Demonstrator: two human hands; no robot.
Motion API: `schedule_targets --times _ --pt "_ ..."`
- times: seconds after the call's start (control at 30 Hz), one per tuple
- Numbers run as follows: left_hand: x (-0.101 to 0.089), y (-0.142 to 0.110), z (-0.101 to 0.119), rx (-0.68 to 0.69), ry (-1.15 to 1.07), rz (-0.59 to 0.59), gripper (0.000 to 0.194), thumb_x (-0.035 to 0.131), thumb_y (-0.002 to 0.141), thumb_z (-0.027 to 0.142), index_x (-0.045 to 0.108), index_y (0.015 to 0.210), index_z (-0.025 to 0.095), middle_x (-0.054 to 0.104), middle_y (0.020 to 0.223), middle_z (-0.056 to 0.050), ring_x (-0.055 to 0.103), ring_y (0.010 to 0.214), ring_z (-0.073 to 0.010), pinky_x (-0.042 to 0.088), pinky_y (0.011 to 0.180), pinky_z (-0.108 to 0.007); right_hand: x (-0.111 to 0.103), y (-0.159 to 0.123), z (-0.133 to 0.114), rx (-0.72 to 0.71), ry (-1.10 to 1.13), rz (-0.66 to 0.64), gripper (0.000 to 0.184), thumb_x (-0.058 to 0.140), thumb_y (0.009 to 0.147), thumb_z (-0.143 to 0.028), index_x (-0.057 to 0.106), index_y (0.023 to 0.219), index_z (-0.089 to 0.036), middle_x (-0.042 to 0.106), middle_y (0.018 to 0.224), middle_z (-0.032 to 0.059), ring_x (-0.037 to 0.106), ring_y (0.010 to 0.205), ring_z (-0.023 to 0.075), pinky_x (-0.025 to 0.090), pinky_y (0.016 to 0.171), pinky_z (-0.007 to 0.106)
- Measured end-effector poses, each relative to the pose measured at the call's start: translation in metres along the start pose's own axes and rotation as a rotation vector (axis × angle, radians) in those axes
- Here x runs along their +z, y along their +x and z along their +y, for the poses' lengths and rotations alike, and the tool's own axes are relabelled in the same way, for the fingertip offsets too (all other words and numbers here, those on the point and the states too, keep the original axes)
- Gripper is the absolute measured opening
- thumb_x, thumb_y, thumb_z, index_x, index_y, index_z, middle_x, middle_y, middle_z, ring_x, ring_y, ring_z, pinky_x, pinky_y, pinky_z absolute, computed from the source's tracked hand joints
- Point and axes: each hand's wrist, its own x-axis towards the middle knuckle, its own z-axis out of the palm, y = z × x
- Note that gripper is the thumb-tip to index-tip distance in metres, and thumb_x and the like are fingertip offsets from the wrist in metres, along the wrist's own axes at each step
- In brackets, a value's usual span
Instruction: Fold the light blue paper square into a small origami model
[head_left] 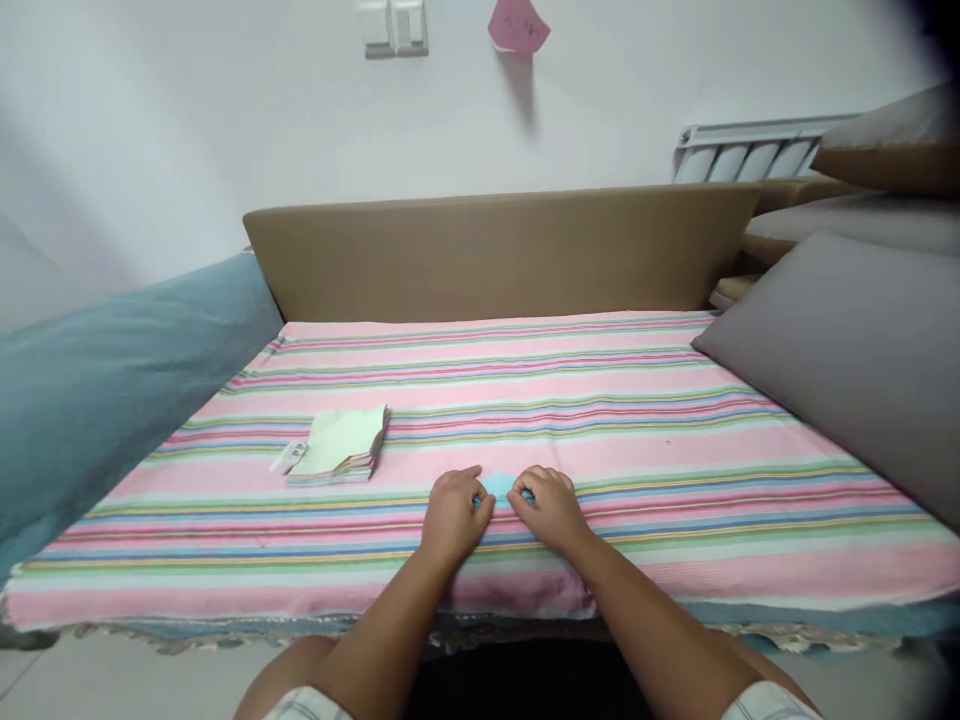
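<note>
A small piece of light blue paper (498, 487) lies on the striped cloth, between my two hands. My left hand (453, 512) pinches its left side, with thumb and forefinger bent together and another finger stretched along the far edge. On the opposite side, my right hand (550, 506) is closed on the right edge, thumb against curled fingers. Both hands partly cover the paper, so its full outline is hidden. Left of them sits a stack of coloured paper sheets (341, 442), pale green on top, beside a small white item with dark lettering (289, 457).
The pink striped cloth (495, 365) covers the sofa seat, with a brown backrest (502, 255) behind. A blue-grey armrest (135, 370) bounds the left; grey cushions (847, 350) crowd the right. On the wall are switches (394, 28) and a pink note (519, 27).
</note>
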Motion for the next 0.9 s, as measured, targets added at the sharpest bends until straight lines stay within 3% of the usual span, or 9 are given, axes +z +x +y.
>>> schedule_targets --times 0.9 --pt "-0.0019 0.0004 -0.0017 0.002 -0.007 0.000 0.013 0.058 0.075 0.018 0.058 0.062 0.022 0.068 0.101 -0.007 0.057 0.101 -0.0259 0.041 0.088 -0.044 0.0038 0.0014 -0.0008 -0.020 -0.006 0.025 0.014 0.052 0.080 -0.027 0.057 0.068 -0.022 0.060 0.078 -0.0017 0.052 0.079 0.0153 0.030 0.078 0.030"
